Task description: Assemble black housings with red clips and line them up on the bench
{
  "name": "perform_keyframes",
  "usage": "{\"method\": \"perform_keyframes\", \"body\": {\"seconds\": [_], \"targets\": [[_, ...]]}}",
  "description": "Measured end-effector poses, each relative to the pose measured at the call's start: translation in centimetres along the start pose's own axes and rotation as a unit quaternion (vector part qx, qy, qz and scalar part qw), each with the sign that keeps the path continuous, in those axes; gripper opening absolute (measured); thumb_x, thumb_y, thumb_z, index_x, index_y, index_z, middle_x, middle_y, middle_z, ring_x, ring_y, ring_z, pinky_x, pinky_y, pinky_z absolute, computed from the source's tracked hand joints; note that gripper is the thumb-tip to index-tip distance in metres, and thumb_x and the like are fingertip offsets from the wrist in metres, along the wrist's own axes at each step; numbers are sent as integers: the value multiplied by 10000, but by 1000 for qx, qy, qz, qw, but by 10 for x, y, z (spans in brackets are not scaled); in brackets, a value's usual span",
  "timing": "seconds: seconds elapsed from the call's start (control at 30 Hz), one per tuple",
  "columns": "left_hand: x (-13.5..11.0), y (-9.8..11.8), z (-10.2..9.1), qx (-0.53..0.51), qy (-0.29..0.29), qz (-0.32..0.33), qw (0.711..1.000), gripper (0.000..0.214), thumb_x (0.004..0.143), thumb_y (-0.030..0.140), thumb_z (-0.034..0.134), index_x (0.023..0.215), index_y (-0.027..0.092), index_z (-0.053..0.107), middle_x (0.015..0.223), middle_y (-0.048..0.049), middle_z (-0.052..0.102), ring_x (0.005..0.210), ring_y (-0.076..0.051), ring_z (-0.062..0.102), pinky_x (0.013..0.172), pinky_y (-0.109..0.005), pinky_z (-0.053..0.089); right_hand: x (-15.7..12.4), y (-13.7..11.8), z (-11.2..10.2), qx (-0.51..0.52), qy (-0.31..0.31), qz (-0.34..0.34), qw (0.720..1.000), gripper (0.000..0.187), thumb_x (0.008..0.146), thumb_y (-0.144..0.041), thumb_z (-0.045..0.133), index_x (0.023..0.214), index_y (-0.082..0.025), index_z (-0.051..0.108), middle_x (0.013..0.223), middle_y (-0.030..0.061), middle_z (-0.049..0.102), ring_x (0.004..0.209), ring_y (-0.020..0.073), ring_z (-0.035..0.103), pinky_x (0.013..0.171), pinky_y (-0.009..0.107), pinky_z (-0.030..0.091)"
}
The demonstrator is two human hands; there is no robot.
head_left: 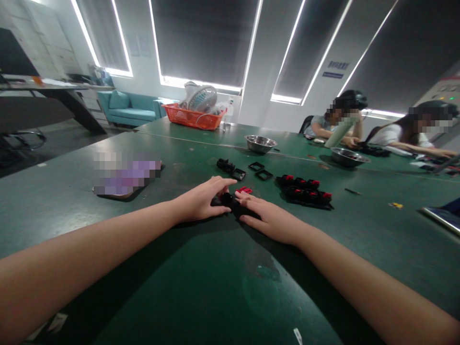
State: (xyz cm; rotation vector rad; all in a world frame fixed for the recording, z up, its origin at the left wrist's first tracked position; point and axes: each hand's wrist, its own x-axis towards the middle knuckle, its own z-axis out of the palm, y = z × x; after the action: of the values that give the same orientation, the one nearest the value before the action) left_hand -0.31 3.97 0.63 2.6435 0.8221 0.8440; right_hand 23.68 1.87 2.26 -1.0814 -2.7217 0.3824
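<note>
A small black plastic part (227, 199) lies low on the table between my two hands. My left hand (201, 199) curves around its left side, thumb in front and forefinger reaching over behind. From the right, my right hand (269, 218) has its fingers and thumb on the dark piece, covering much of it. Just behind the right fingertips lie red plastic pieces (244, 190). Farther back are a black ridged piece (225, 166) and several square black frames (263, 175). To the right, black assemblies with red parts (305, 190) sit in rows.
A purple-covered phone-like object (129, 179) lies left on the green table (215, 282). Metal bowls (260, 143) and an orange basket (194, 118) holding a fan stand farther back. Two people sit at the right. A blue-and-silver edge (442, 220) juts in at far right.
</note>
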Motion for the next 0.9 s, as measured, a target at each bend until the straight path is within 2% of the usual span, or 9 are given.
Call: {"method": "perform_keyframes", "body": {"seconds": [0.2,0.3,0.43,0.57,0.67,0.77,0.9], "targets": [[0,2,-1,1,-11,11,1000,526,850,174,572,1354,157,422,1181,-108,597,1123,-219,565,987,-383,467,-1,1,1,14,21,-10,1000,482,914,-353,533,1368,-189,538,1487,135,465,1374,282,436,1132,517,359],[0,6,-4,6,-19,16,1000,490,841,128,541,1324,138,459,1234,-123,599,1184,-224,550,1022,-380,452,-1,1,1,9,14,-11,1000,490,920,-357,522,1373,-170,529,1490,142,462,1376,277,433,1140,505,350],[1,6,-5,4,-12,18,1000,484,830,93,507,1311,136,483,1252,-120,611,1207,-222,551,1050,-390,441,-1,0,1,7,5,-9,1000,493,927,-351,509,1364,-123,527,1480,169,471,1364,285,448,1135,503,357],[3,2,-4,-3,-16,33,999,496,801,37,450,1290,99,504,1244,-135,630,1192,-218,568,1057,-397,441,-1,0,1,24,23,-10,999,483,917,-328,530,1363,-146,518,1430,158,532,1314,281,504,1113,506,386],[2,1,-4,-23,-39,38,998,526,776,8,421,1276,128,527,1270,-113,632,1197,-206,576,1060,-397,442,-2,0,2,36,36,-11,999,480,904,-326,549,1359,-176,520,1414,147,550,1293,280,525,1094,503,407],[0,1,-5,-60,-40,18,997,596,738,-6,419,1309,147,496,1299,-103,619,1201,-192,583,1067,-388,441,-3,2,2,47,50,-2,998,517,887,-325,569,1381,-187,503,1431,147,534,1308,285,510,1106,521,385],[-2,5,-7,-67,-37,11,997,645,731,52,494,1366,128,417,1352,-147,549,1207,-216,564,1085,-415,419,-2,5,3,52,83,9,995,523,878,-308,563,1382,-180,508,1424,152,541,1324,286,495,1117,534,360]]}}
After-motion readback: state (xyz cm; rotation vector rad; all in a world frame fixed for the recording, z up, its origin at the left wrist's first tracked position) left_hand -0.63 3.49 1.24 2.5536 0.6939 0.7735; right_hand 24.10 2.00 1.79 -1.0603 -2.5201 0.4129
